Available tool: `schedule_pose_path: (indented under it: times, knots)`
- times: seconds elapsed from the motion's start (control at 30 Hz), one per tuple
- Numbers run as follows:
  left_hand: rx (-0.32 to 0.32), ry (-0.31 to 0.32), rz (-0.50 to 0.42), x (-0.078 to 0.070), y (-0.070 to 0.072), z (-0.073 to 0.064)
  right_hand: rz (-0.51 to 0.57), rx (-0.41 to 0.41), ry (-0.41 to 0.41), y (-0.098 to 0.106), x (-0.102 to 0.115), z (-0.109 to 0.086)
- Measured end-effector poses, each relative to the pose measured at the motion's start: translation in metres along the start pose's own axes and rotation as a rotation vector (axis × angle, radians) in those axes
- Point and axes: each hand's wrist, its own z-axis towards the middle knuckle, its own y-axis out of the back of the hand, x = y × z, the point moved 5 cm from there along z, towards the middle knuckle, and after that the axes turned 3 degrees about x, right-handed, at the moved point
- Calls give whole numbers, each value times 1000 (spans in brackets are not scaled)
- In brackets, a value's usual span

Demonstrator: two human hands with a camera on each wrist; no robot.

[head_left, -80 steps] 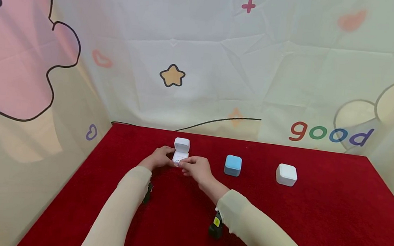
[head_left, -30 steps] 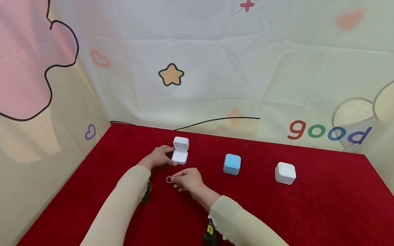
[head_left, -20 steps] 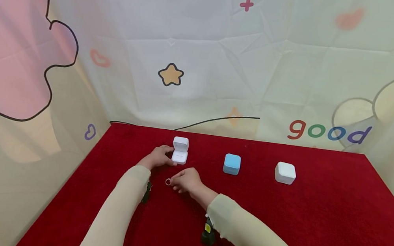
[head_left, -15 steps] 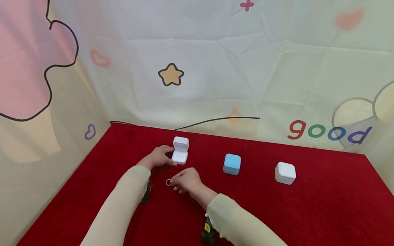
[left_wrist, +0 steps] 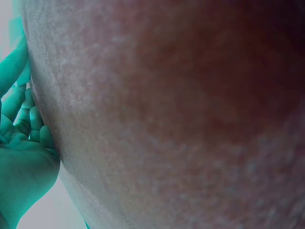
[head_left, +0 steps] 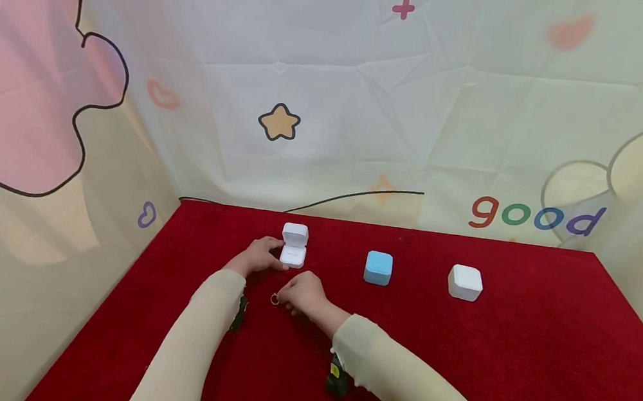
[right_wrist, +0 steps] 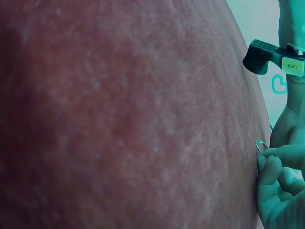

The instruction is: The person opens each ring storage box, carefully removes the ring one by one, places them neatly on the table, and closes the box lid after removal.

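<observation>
A white ring box (head_left: 296,232) stands with its lid up on the red cloth, and its pale insert shows no ring. My left hand (head_left: 260,256) holds the box at its left side, thumb by the front corner and fingers toward the hinge. Nearer to me, my right hand (head_left: 305,293) pinches a thin silver ring (head_left: 271,299) between thumb and fingertips. In the right wrist view the ring (right_wrist: 258,145) sticks out past the fingertips, close over the cloth. The left wrist view shows the left hand (left_wrist: 26,157) only at its edge.
A closed light-blue box (head_left: 379,268) sits to the right of the ring box, and a closed white box (head_left: 465,283) farther right. Red cloth (head_left: 516,348) covers the table. A printed curtain (head_left: 337,99) hangs behind its back edge.
My right hand has drawn the ring out from the white box's front and brought it nearer to me, then slightly lower. The left hand has stayed at the box.
</observation>
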Motion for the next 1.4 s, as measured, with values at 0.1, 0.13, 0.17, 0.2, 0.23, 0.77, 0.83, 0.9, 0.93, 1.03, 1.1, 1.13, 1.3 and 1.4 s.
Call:
schedule_pose_path:
  times: [0.1,0.13,0.17,0.2,0.23,0.77,0.83,0.9,0.93,1.03,1.1,1.13,1.3,1.4]
  knots:
    - [2,2,2,0,0,0,-33,9,7,1,1,1]
    - [3,1,4,0,0,0,-46,12,7,1,2,1]
    - [3,-2,5,0,-1,1,-55,16,3,2,2,2]
    - [4,-3,5,0,-1,1,-65,18,1,2,3,3]
    - [4,-5,11,0,-1,2,-76,20,-6,3,3,4]
    - [3,-11,8,0,0,2,-161,24,-80,2,0,20]
    - [3,-11,3,1,0,3,-162,24,-75,2,1,20]
    - [4,-11,0,2,0,3,-169,22,-69,1,1,19]
    - [4,-11,0,3,-1,3,-175,23,-67,1,2,18]
    - [3,-14,3,3,-1,4,-185,25,-69,1,4,17]
    - [3,-9,-4,4,-2,4,-187,26,-72,0,4,17]
    - [3,-8,-7,4,-2,4,-184,27,-78,1,4,17]
    - [0,-8,-24,1,-1,1,-132,15,-88,2,4,15]
    - [-4,-8,-21,1,-1,0,-82,11,-100,3,2,14]
